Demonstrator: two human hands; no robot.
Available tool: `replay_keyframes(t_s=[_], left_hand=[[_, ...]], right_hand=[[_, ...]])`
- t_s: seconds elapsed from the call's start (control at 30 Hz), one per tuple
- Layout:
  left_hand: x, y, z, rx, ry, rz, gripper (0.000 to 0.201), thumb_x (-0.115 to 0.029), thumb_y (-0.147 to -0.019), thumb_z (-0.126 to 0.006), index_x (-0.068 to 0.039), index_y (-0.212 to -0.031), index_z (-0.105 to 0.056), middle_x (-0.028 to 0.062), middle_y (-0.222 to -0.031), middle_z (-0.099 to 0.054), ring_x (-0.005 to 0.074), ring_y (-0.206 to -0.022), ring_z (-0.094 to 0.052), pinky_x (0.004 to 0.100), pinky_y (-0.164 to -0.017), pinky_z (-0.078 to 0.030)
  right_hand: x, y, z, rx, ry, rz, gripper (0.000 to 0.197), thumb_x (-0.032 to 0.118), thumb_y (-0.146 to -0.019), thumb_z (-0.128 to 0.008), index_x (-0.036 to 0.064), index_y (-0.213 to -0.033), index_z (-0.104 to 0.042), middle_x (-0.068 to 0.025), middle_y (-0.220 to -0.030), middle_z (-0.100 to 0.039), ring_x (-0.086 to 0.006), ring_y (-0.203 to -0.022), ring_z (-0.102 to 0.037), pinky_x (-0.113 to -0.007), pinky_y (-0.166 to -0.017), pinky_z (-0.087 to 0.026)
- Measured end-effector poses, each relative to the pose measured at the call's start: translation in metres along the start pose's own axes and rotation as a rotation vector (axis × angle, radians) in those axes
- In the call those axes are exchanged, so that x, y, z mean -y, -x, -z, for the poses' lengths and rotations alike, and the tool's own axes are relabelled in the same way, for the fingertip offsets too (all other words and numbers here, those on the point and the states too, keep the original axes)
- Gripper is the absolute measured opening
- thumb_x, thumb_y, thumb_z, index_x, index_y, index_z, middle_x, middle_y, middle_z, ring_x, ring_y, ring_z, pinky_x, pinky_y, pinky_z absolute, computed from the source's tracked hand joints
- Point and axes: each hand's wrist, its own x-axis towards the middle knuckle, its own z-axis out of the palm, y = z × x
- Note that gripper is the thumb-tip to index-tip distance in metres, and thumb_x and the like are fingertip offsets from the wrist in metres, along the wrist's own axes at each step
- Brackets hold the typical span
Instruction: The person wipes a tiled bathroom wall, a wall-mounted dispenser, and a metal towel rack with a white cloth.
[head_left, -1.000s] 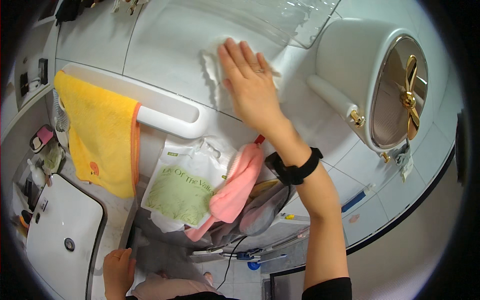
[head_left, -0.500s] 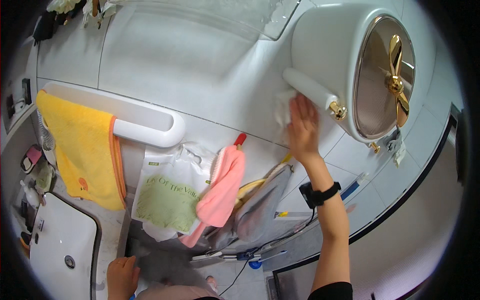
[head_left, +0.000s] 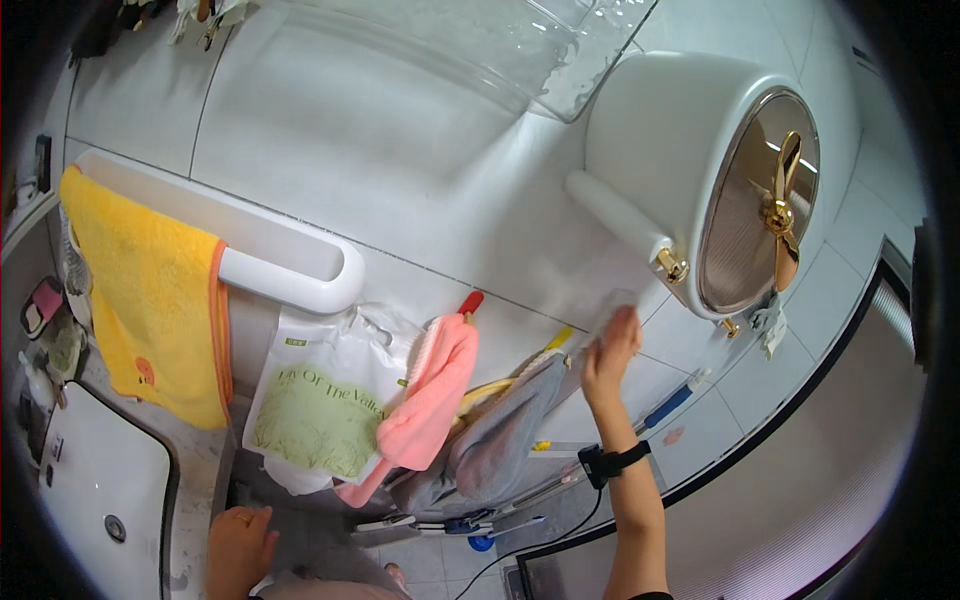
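My right hand (head_left: 612,348) is raised against the white tiled wall (head_left: 450,190), just below the round white paper holder (head_left: 650,130) with its gold propeller front. A thin whitish wipe (head_left: 617,300), blurred by motion, is pinched in its fingers and touches the tiles. A black band with a small box (head_left: 610,462) sits on that wrist. Low at the left, my left hand (head_left: 240,548) hangs beside the sink counter, its fingers loosely bent and apart, with nothing visible in them.
A yellow towel (head_left: 150,300) hangs on a white rail (head_left: 290,280). Right of it hang a white-green bag (head_left: 320,400), a pink cloth (head_left: 432,395) and a grey cloth (head_left: 510,430). A clear shelf (head_left: 480,60) juts out above; the sink (head_left: 110,480) is lower left.
My right hand has moved down the wall with the wipe, from beside the holder's white arm to below it. My left hand stays nearly in place. The whole view has shifted slightly.
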Motion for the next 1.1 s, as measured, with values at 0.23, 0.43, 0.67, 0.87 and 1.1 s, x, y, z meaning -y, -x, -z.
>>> replay_keyframes(t_s=[0.23,0.43,0.67,0.87,1.1], left_hand=[[-0.006,0.000,-0.003,0.075,-0.013,0.090,0.030,-0.005,-0.062,-0.066,0.000,-0.090,-0.057,0.0164,-0.082,-0.058,0.0341,-0.080,-0.054,0.0416,-0.073,-0.041],[-0.002,0.013,0.010,0.167,-0.029,0.162,0.031,-0.011,-0.071,-0.061,-0.001,-0.100,-0.056,0.0185,-0.091,-0.057,0.0337,-0.086,-0.053,0.0411,-0.075,-0.041],[0.002,0.017,0.021,0.140,-0.094,0.112,0.026,-0.012,-0.081,-0.054,-0.001,-0.105,-0.055,0.0194,-0.085,-0.057,0.0346,-0.079,-0.054,0.0404,-0.070,-0.043],[-0.002,0.011,0.009,0.052,-0.014,0.039,0.026,-0.012,-0.081,-0.054,-0.001,-0.104,-0.055,0.0192,-0.079,-0.055,0.0339,-0.074,-0.053,0.0409,-0.067,-0.044],[0.003,0.008,0.001,0.115,-0.043,0.105,0.027,-0.012,-0.079,-0.055,-0.003,-0.105,-0.055,0.0184,-0.080,-0.056,0.0345,-0.074,-0.054,0.0415,-0.067,-0.044]], right_hand=[[0.043,-0.053,0.016,0.022,-0.104,0.199,0.051,-0.015,-0.065,-0.044,-0.0010,-0.114,-0.051,-0.0161,-0.121,-0.044,-0.0335,-0.105,-0.044,-0.039,-0.090,-0.035],[0.033,-0.012,0.051,-0.417,-0.508,-0.594,0.041,-0.005,-0.076,-0.044,-0.0002,-0.117,-0.046,-0.0108,-0.118,-0.046,-0.0195,-0.110,-0.044,-0.029,-0.086,-0.042],[0.022,-0.067,0.103,-0.705,-0.959,-0.587,0.043,-0.007,-0.074,-0.043,-0.0007,-0.117,-0.045,-0.0085,-0.115,-0.049,-0.0161,-0.101,-0.050,-0.028,-0.086,-0.041],[0.009,-0.077,0.096,-0.643,-1.051,-0.578,0.042,-0.007,-0.076,-0.045,-0.0004,-0.117,-0.045,-0.0083,-0.105,-0.055,-0.0150,-0.095,-0.054,-0.027,-0.082,-0.043],[-0.008,-0.087,0.075,-0.505,-1.083,-0.531,0.037,-0.003,-0.076,-0.053,-0.0012,-0.112,-0.046,-0.0078,-0.101,-0.056,-0.0157,-0.090,-0.054,-0.027,-0.076,-0.044]])
